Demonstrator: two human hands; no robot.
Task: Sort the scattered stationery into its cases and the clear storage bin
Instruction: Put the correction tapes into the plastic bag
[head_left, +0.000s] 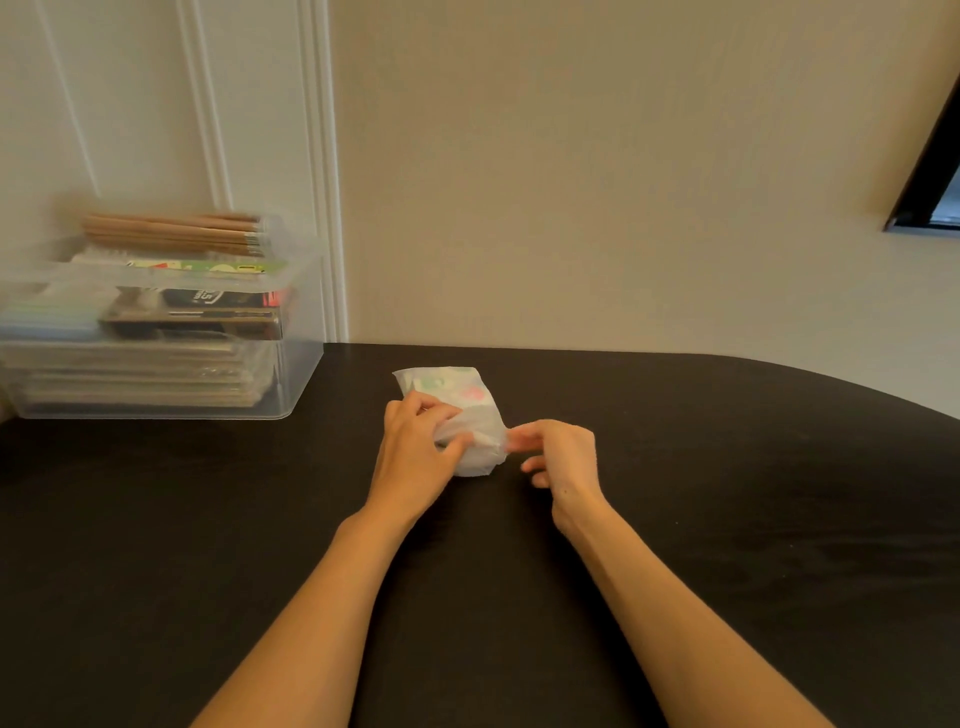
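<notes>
While the left hand (418, 441) curls over the near left side of a small translucent white pouch with pastel green and pink shapes (457, 415), pinning it to the dark desk (208, 545), the right hand (558, 457) pinches its near right end between thumb and forefinger, probably to close it. At the far left stands the clear plastic storage bin (156, 338), already stacked with flat cases and a bundle of wooden pencils (171, 234). Writing on the dark box inside is too blurred to read.
</notes>
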